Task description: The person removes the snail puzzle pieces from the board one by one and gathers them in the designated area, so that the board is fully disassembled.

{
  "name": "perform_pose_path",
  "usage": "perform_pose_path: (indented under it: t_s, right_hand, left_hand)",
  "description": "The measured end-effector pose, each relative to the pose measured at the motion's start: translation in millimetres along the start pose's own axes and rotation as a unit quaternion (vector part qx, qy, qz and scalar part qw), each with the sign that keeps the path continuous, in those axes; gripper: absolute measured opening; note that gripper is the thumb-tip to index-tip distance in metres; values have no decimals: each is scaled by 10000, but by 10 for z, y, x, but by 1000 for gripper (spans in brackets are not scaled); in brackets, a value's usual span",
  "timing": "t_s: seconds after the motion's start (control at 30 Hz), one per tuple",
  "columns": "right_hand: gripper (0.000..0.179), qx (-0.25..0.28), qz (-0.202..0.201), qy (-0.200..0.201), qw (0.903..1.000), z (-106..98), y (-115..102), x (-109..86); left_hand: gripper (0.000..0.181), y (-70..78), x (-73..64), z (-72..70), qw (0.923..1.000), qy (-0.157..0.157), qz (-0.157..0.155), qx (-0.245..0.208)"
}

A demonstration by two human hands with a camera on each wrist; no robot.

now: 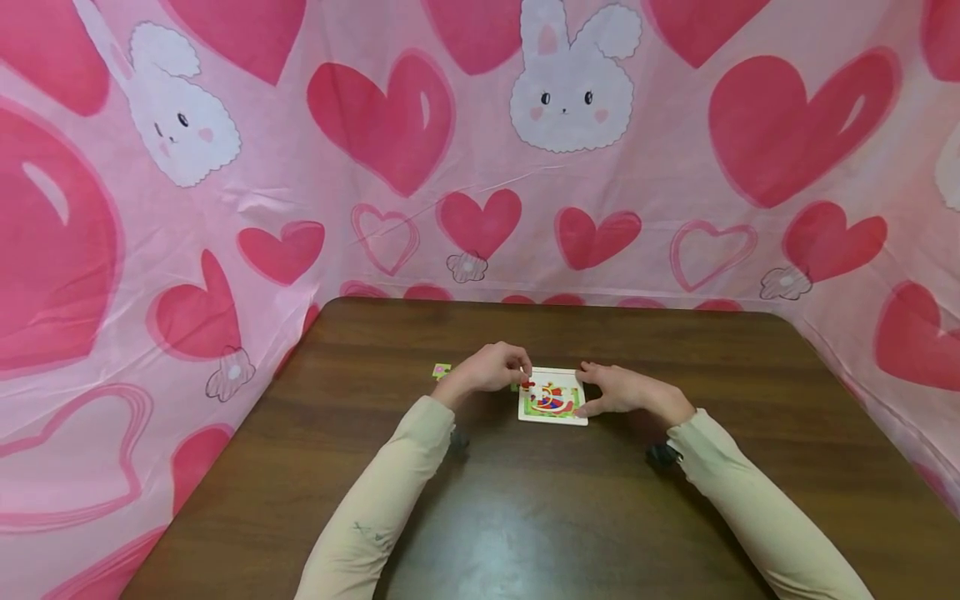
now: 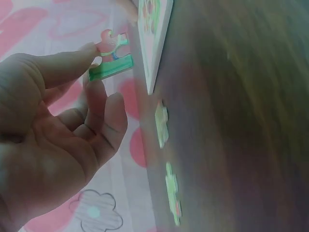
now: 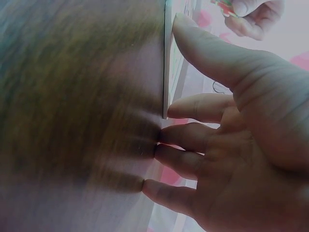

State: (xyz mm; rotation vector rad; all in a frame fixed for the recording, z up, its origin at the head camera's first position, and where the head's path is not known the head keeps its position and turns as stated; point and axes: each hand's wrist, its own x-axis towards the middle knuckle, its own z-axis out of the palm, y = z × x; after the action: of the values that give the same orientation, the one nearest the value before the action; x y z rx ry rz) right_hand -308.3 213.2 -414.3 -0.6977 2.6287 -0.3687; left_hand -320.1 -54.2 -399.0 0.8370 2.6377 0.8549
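My left hand (image 1: 489, 369) pinches a jigsaw piece (image 2: 112, 67), red with a green edge, between thumb and fingertips. The piece is held up at the left side of a white-framed puzzle tray (image 1: 553, 420), which carries a colourful picture with pieces in it. At the tray's right side is my right hand (image 1: 621, 389), its fingers spread. In the right wrist view its thumb (image 3: 200, 46) and index finger lie at the tray's edge, while the other fingertips reach down to the tabletop.
Two loose jigsaw pieces lie on the brown wooden table (image 1: 480, 517) left of the tray: one near it (image 2: 161, 124), the other piece (image 1: 441, 369) farther left. A pink cloth with hearts and rabbits (image 1: 480, 150) hangs behind and beside the table.
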Motion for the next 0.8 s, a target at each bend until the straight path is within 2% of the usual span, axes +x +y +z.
perform_pose_path:
  t_s: [0.3,0.8]
  right_hand:
    - [83,88,1,2,10000,-4,7,-13]
    - [82,131,-76,-6,9999,0,-3,-19]
  left_hand:
    - [5,-99,-142,-148,9999,-9,-97,-31]
    - [7,-351,-428,-375,9998,-14,-203,-18]
